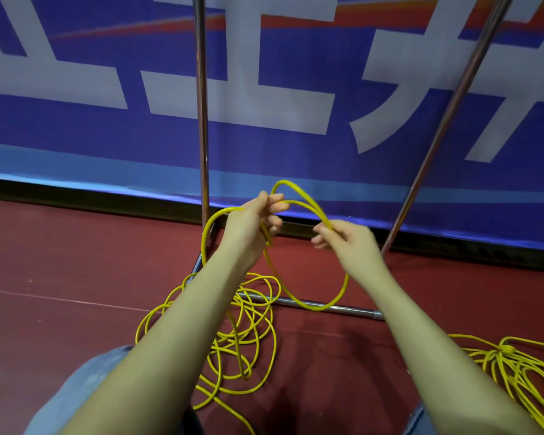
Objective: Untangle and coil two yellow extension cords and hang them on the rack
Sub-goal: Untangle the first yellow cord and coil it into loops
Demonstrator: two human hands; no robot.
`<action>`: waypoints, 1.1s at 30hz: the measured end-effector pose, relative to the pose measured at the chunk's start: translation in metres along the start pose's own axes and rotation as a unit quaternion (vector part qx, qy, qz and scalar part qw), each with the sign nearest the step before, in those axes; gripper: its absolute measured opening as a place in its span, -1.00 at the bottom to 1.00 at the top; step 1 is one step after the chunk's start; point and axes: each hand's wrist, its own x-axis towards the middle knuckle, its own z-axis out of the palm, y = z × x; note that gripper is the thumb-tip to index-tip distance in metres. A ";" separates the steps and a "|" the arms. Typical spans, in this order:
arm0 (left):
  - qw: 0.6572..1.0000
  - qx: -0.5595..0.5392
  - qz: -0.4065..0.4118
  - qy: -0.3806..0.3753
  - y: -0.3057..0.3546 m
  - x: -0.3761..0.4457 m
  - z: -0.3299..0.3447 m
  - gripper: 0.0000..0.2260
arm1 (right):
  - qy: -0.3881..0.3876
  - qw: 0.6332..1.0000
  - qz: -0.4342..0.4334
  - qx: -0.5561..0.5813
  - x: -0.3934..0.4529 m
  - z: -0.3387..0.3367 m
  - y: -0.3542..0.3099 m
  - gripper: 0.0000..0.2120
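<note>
Head view shows your left hand [258,221] gripping loops of a yellow cord [314,262], and your right hand [343,238] pinching the same cord just beside it. One loop hangs between your hands, and the rest lies tangled below your left arm. A second cord [515,368] lies under your right arm. Rack [201,120] poles stand behind your hands.

Loose cord [233,337] before rack [201,120], second cord [515,368] right.
</note>
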 end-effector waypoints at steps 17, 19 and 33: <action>0.942 0.233 -0.059 -0.235 -0.037 -0.010 -0.015 -0.87 | 0.061 0.696 0.115 0.706 0.029 0.015 -0.051 -0.73; 0.942 0.289 0.001 -0.173 -0.034 -0.007 -0.013 -0.92 | 0.056 0.731 0.122 0.669 0.030 0.010 -0.045 -0.72; 0.997 0.008 0.075 -0.008 0.010 0.021 -0.012 -0.91 | -0.222 0.969 0.075 -0.077 -0.002 0.006 0.019 -0.82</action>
